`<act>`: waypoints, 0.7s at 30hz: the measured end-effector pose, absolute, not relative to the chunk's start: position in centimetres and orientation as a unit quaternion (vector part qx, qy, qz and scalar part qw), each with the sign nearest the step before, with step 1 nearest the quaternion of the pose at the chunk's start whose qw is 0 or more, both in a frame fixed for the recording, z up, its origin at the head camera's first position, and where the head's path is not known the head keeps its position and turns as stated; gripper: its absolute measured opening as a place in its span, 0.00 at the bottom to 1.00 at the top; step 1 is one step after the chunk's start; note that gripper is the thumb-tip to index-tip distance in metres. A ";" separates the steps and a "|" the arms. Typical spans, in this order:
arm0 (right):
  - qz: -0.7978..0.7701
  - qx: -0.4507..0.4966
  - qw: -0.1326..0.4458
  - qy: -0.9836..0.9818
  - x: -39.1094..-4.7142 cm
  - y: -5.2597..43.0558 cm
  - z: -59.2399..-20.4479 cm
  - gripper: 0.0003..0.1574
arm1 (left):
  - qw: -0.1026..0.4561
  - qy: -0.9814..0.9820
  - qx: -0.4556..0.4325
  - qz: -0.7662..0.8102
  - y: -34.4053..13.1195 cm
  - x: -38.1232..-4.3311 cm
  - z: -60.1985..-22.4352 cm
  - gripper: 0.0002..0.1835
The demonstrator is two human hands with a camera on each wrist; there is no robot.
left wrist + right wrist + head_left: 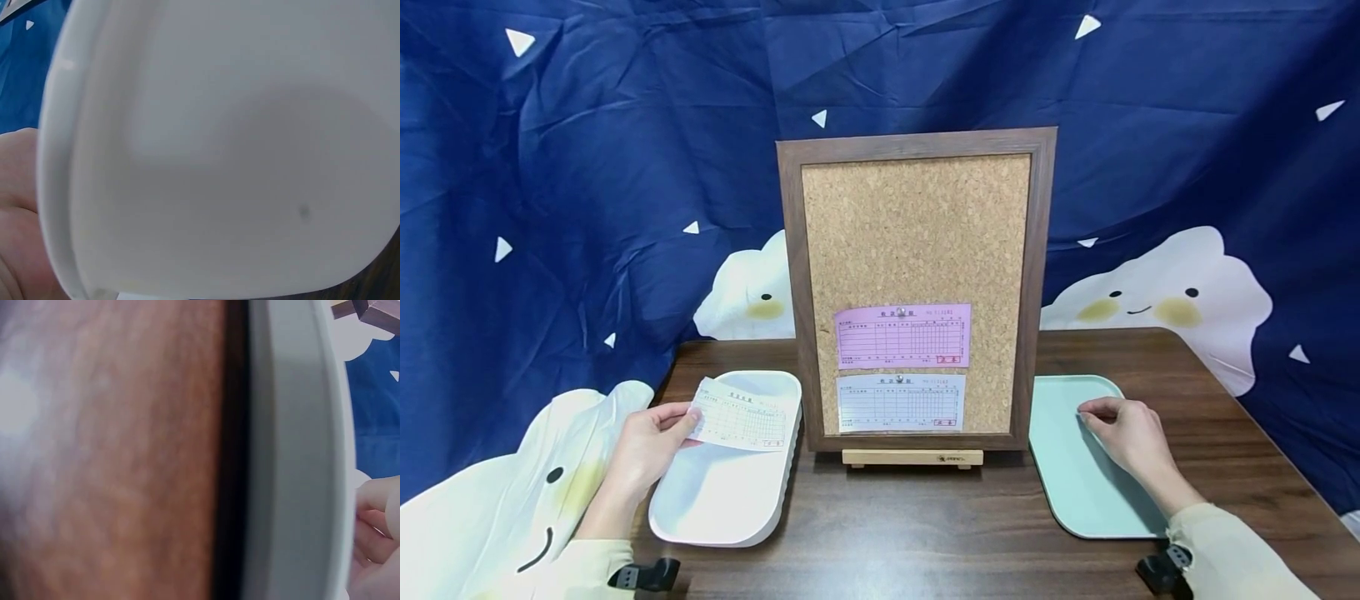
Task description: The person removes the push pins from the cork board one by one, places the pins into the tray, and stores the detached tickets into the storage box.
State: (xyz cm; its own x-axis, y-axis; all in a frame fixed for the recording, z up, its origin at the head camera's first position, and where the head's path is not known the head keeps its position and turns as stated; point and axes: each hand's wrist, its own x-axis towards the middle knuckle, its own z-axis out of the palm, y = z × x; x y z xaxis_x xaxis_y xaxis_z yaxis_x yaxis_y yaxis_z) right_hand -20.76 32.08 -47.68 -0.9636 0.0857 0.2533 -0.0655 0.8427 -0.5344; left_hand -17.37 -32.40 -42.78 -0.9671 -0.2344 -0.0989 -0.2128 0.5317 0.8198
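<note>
My left hand [651, 446] pinches a white printed receipt slip [741, 418] by its left side, above the white plastic tray [673, 525]. The slip slants down to the right, and the tray's wall hides most of that hand in the left wrist view. Over the mint-green tray [1093, 508], my right hand [1131, 437] has thumb and forefinger brought together at a tiny pale thing, whose kind I cannot tell. On the framed cork board [917, 233], a pink receipt slip [902, 337] hangs above a pale blue one [901, 404], each under a small shiny pushpin [902, 312].
The board stands on a light wooden stand [912, 457], between the two trays, on a dark brown wooden table [880, 533]. A blue curtain [625, 125] with white clouds hangs close behind. Each wrist carries a black camera [646, 575].
</note>
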 end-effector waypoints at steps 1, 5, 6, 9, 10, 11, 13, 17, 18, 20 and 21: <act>0.284 -0.007 0.131 -0.950 -20.8 32.1 -47.7 0.05 | 0.011 -0.876 0.129 -0.465 -32.4 -17.4 -42.8 0.24; 0.299 -0.017 0.111 -0.947 -20.8 32.2 -47.8 0.06 | 0.009 -0.878 0.131 -0.461 -32.5 -17.4 -42.8 0.24; 0.303 -0.018 0.107 -0.947 -20.8 32.3 -47.8 0.06 | 0.009 -0.878 0.130 -0.461 -32.5 -17.4 -42.8 0.24; 0.306 -0.021 0.100 -0.947 -20.9 32.4 -47.9 0.07 | 0.009 -0.879 0.129 -0.458 -32.6 -17.4 -42.7 0.24; 0.305 -0.021 0.099 -0.947 -20.9 32.4 -47.9 0.08 | 0.009 -0.880 0.130 -0.458 -32.6 -17.4 -42.7 0.24; 0.305 -0.022 0.098 -0.947 -20.9 32.4 -48.0 0.08 | 0.009 -0.880 0.130 -0.456 -32.7 -17.3 -42.7 0.24; 0.306 -0.024 0.097 -0.947 -20.9 32.4 -48.1 0.08 | 0.011 -0.882 0.135 -0.451 -32.7 -17.3 -42.7 0.24; 0.308 -0.029 0.097 -0.946 -20.9 32.3 -48.2 0.09 | 0.011 -0.885 0.143 -0.444 -32.7 -17.1 -42.7 0.24; 0.308 -0.030 0.098 -0.946 -20.9 32.3 -48.2 0.09 | 0.012 -0.885 0.143 -0.443 -32.8 -17.1 -42.7 0.24; 0.308 -0.034 0.099 -0.946 -20.9 32.3 -48.2 0.09 | 0.017 -0.885 0.141 -0.444 -32.8 -17.0 -42.8 0.24; 0.308 -0.036 0.100 -0.945 -20.9 32.3 -48.2 0.09 | 0.021 -0.883 0.138 -0.448 -32.9 -17.0 -42.8 0.24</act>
State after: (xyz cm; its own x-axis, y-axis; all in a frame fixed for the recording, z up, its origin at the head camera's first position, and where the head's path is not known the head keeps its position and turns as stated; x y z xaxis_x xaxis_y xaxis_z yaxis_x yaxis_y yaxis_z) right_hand -20.93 32.29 -48.24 -0.9775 0.1291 0.1667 0.0061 0.8077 -0.5895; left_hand -16.99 -32.86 -42.79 -0.9613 -0.2618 -0.0860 -0.2239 0.5601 0.7976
